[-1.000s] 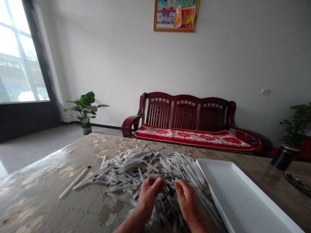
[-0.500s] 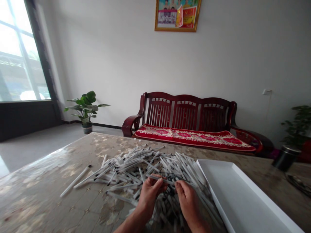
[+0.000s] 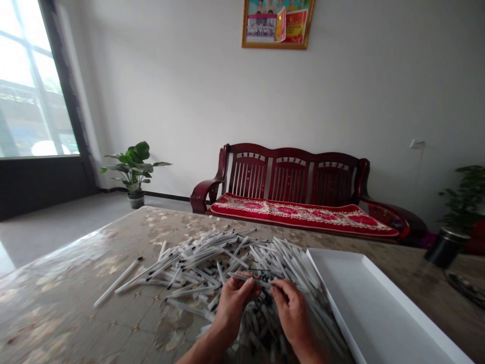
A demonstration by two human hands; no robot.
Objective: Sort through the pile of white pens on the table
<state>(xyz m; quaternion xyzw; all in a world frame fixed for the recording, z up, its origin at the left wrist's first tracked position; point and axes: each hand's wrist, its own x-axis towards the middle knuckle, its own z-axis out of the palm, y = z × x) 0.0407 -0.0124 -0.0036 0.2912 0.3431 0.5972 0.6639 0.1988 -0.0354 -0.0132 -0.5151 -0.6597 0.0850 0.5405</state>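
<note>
My left hand (image 3: pixel 235 299) is closed around a slim pen barrel (image 3: pixel 264 284), thumb on top, with the barrel lying roughly level. At the barrel's right end, the thumb and fingers of my right hand (image 3: pixel 293 307) are pinched together; whether a small part sits between them is too small to see. Under and around both hands spreads a big heap of white translucent pens (image 3: pixel 206 253), many with dark tips. Loose dark and clear short pieces (image 3: pixel 261 323) lie between my wrists, partly in shadow.
A shallow white box (image 3: pixel 379 298) stands right of the heap on the patterned table (image 3: pixel 125 308). One pen (image 3: pixel 116 284) lies apart on the left. Beyond are a dark red wooden bench (image 3: pixel 288 177) and a potted plant (image 3: pixel 132 167). At right stands a black container (image 3: pixel 447 247).
My right hand has shifted slightly, its fingertips now pinched more tightly at the pen's right end. My left hand and the pen have hardly moved.
</note>
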